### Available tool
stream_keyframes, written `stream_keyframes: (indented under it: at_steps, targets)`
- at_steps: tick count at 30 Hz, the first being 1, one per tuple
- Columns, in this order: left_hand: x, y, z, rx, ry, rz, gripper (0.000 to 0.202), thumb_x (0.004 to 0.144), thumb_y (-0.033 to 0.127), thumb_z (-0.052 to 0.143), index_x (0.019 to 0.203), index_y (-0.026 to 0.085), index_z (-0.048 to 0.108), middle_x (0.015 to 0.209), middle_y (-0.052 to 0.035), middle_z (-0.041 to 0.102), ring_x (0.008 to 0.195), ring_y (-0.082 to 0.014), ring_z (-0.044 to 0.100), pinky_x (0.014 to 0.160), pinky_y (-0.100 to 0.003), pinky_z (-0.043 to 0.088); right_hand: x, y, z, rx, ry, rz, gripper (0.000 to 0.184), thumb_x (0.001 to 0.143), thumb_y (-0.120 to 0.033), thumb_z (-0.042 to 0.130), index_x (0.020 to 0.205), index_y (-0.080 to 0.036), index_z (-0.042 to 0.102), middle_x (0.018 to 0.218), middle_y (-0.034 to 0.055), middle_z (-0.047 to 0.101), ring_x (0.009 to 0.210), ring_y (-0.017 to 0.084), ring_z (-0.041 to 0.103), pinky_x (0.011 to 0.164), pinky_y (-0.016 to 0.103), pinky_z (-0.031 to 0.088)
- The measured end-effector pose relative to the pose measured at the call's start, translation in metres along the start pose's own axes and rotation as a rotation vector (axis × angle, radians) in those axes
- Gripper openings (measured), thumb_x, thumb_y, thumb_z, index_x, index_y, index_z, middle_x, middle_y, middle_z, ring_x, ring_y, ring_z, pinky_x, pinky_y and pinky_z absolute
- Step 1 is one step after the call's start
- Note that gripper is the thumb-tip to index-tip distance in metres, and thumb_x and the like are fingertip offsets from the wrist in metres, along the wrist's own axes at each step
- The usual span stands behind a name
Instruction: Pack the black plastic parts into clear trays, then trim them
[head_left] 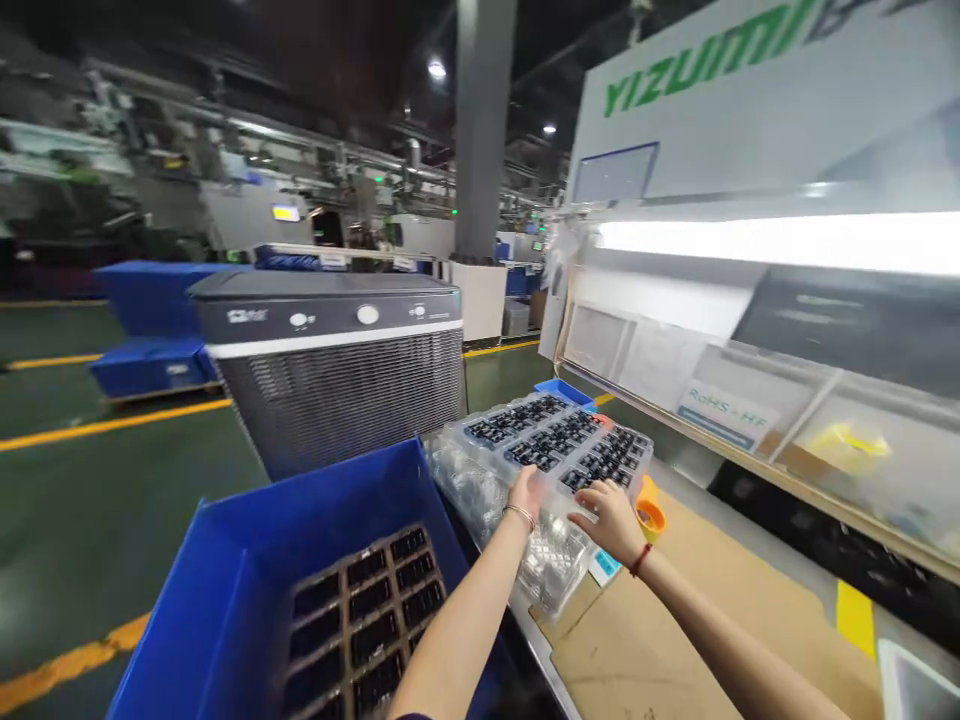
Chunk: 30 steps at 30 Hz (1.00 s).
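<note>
A stack of clear plastic trays (555, 440) filled with small black parts stands at the left end of the workbench. My left hand (527, 492) grips the near left edge of the top tray, fingers curled over it. My right hand (609, 515) rests on the near right part of the same tray, fingers bent down onto the black parts. More clear trays (551, 560) lie underneath, wrapped in plastic film.
A blue bin (247, 560) holding a dark tray of black parts sits low on the left. A grey cooler unit (337, 370) stands behind it. Brown cardboard (697, 600) covers the bench. An orange tape roll (649, 515) lies by my right hand. A shelf runs along the right.
</note>
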<state>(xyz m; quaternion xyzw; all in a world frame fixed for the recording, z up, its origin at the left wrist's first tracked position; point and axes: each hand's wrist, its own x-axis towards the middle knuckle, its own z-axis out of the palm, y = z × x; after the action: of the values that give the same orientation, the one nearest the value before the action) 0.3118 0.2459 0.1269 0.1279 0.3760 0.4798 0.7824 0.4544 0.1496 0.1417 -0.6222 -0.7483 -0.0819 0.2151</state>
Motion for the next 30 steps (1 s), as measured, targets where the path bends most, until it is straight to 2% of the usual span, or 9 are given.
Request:
stream_keyframes:
  at_steps: [5, 8, 12, 15, 17, 20, 25, 30]
  targets:
    - [-0.008, 0.005, 0.015, -0.033, -0.017, 0.124, 0.022, 0.098, 0.033, 0.063, 0.109, 0.014, 0.065, 0.099, -0.0036, 0.069, 0.078, -0.0136, 0.066, 0.068, -0.03, 0.059, -0.003, -0.011, -0.014, 0.06, 0.083, 0.028, 0.024, 0.096, -0.041, 0.067, 0.092, -0.017, 0.066, 0.091, 0.0019, 0.066, 0.088, 0.019, 0.064, 0.08, 0.037, 0.055]
    - [-0.024, 0.016, 0.007, -0.081, -0.007, 0.199, 0.018, 0.098, 0.031, 0.064, 0.1, 0.014, 0.066, 0.093, -0.002, 0.068, 0.076, -0.0133, 0.066, 0.069, -0.03, 0.059, -0.007, -0.026, -0.027, 0.107, 0.116, -0.025, 0.021, 0.095, -0.038, 0.069, 0.096, -0.017, 0.067, 0.091, 0.0023, 0.065, 0.09, 0.02, 0.062, 0.08, 0.037, 0.052]
    - [-0.062, 0.032, -0.031, -0.143, 0.073, 0.328, 0.015, 0.094, 0.023, 0.063, 0.081, 0.014, 0.063, 0.084, -0.002, 0.069, 0.083, -0.0157, 0.069, 0.079, -0.034, 0.061, -0.015, -0.059, -0.031, 0.199, 0.104, -0.167, 0.021, 0.092, -0.033, 0.073, 0.104, -0.017, 0.069, 0.089, 0.0058, 0.064, 0.088, 0.023, 0.058, 0.077, 0.037, 0.046]
    - [-0.101, 0.044, -0.068, -0.166, 0.174, 0.456, 0.012, 0.083, 0.017, 0.063, 0.072, 0.017, 0.06, 0.078, -0.0029, 0.07, 0.086, -0.0177, 0.071, 0.091, -0.036, 0.06, -0.02, -0.089, -0.023, 0.284, 0.071, -0.294, 0.023, 0.091, -0.034, 0.075, 0.107, -0.018, 0.069, 0.088, 0.0068, 0.064, 0.084, 0.023, 0.055, 0.074, 0.037, 0.041]
    - [-0.129, 0.05, -0.092, -0.181, 0.262, 0.551, 0.01, 0.076, 0.016, 0.062, 0.068, 0.019, 0.057, 0.072, 0.0001, 0.067, 0.079, -0.0153, 0.07, 0.095, -0.035, 0.06, -0.022, -0.109, -0.016, 0.347, 0.036, -0.386, 0.028, 0.089, -0.037, 0.076, 0.109, -0.019, 0.068, 0.087, 0.0053, 0.064, 0.084, 0.022, 0.053, 0.074, 0.036, 0.039]
    - [-0.17, 0.054, -0.123, -0.22, 0.416, 0.695, 0.014, 0.073, 0.015, 0.061, 0.064, 0.021, 0.052, 0.063, 0.0056, 0.06, 0.067, -0.0093, 0.064, 0.097, -0.03, 0.06, -0.025, -0.137, -0.005, 0.43, -0.033, -0.519, 0.036, 0.089, -0.045, 0.077, 0.112, -0.02, 0.067, 0.085, 0.0036, 0.062, 0.082, 0.021, 0.051, 0.072, 0.035, 0.037]
    - [-0.225, 0.044, -0.16, -0.312, 0.657, 0.818, 0.02, 0.076, 0.011, 0.055, 0.058, 0.021, 0.05, 0.054, 0.0064, 0.052, 0.059, -0.0071, 0.059, 0.093, -0.023, 0.061, -0.029, -0.174, 0.005, 0.523, -0.164, -0.741, 0.039, 0.091, -0.049, 0.074, 0.113, -0.019, 0.067, 0.086, 0.0024, 0.063, 0.081, 0.019, 0.05, 0.072, 0.034, 0.034]
    - [-0.243, 0.024, -0.188, -0.392, 0.782, 0.834, 0.021, 0.08, 0.011, 0.053, 0.06, 0.02, 0.054, 0.059, 0.0049, 0.058, 0.062, -0.0069, 0.062, 0.092, -0.019, 0.06, -0.039, -0.19, 0.02, 0.562, -0.287, -0.848, 0.04, 0.091, -0.052, 0.072, 0.114, -0.019, 0.067, 0.089, 0.0024, 0.065, 0.082, 0.019, 0.05, 0.073, 0.034, 0.034]
